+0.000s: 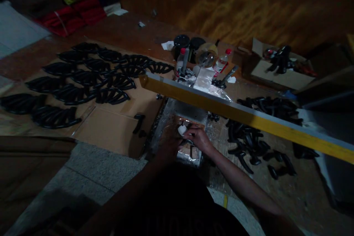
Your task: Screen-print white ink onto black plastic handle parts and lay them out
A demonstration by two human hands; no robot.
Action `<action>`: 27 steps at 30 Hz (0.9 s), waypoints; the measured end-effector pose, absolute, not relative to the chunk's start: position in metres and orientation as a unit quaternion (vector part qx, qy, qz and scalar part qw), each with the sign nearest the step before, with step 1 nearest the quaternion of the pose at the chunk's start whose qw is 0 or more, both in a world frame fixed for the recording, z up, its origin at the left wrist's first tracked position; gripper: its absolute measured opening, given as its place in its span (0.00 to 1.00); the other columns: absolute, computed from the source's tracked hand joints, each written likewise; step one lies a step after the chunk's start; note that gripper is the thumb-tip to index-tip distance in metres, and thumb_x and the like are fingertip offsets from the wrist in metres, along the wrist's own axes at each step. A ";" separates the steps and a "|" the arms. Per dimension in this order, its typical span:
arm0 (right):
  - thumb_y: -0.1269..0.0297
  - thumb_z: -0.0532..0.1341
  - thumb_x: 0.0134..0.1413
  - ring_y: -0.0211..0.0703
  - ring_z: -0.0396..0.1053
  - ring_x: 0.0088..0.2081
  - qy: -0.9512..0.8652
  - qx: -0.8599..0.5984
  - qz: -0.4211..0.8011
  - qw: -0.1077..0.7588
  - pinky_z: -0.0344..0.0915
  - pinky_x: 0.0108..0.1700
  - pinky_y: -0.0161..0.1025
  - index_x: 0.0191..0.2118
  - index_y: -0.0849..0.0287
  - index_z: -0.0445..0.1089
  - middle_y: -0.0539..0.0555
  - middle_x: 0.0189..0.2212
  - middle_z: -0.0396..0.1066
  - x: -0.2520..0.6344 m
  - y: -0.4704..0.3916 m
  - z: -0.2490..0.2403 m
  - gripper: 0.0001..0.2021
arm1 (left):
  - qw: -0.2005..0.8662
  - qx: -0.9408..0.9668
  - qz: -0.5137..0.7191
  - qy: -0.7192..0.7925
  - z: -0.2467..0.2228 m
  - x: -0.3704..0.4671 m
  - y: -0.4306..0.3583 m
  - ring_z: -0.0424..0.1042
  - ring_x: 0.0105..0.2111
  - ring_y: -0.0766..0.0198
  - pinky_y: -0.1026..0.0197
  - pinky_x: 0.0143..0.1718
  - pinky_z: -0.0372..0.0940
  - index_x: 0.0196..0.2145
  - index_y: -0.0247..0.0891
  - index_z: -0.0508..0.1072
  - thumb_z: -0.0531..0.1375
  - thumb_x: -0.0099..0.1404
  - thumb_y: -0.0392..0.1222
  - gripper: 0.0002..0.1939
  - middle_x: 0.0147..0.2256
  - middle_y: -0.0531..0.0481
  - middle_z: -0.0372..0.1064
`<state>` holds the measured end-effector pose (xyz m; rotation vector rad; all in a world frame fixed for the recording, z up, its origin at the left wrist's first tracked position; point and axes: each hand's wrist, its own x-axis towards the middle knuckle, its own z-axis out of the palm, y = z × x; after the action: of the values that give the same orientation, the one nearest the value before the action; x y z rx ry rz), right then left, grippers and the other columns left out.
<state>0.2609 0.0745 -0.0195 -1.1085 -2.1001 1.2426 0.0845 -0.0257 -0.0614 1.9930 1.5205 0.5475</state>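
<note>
My two hands meet over a metal work plate (188,108) in the lower middle. My right hand (199,138) is closed, its fingers bent beside a small white piece (182,129). Dark and blurred, my left hand (173,148) lies just left of it; its fingertips reach the same spot and their hold is hidden. What lies between the fingertips is too small to make out. Left of the plate, a single black curved piece (138,123) rests on the cardboard (110,127).
Rows of black curved parts (72,94) cover the cardboard at left; loose black parts (250,138) are heaped at right. A yellow bar (235,112) crosses above the plate. Behind stand bottles (222,61), black jars (181,44) and an open box (282,73).
</note>
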 end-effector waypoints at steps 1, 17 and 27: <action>0.59 0.68 0.54 0.42 0.71 0.35 -0.765 -0.398 0.458 0.216 0.65 0.39 0.37 0.29 0.55 0.79 0.52 0.30 0.73 0.262 0.074 -0.020 0.08 | 0.283 0.746 0.209 0.566 -0.062 0.085 -0.026 0.64 0.61 0.53 0.45 0.63 0.60 0.61 0.39 0.66 0.52 0.69 0.38 0.24 0.61 0.40 0.65; 0.71 0.65 0.55 0.42 0.71 0.38 -0.803 -0.373 0.420 0.199 0.64 0.43 0.37 0.33 0.56 0.79 0.53 0.33 0.74 0.258 0.083 -0.013 0.05 | 0.287 0.721 0.245 0.581 -0.068 0.080 -0.023 0.71 0.55 0.53 0.45 0.59 0.65 0.58 0.37 0.71 0.50 0.70 0.42 0.22 0.56 0.39 0.71; 0.72 0.64 0.56 0.41 0.71 0.38 -0.805 -0.388 0.402 0.199 0.63 0.42 0.36 0.33 0.57 0.78 0.52 0.32 0.73 0.254 0.087 -0.017 0.05 | 0.284 0.719 0.247 0.585 -0.076 0.082 -0.023 0.70 0.54 0.54 0.47 0.60 0.63 0.57 0.37 0.71 0.50 0.70 0.44 0.22 0.54 0.39 0.72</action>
<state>0.2535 0.0865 -0.0166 -1.0846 -2.2532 1.1237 0.0816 -0.0233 -0.0758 1.9236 1.5647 0.6605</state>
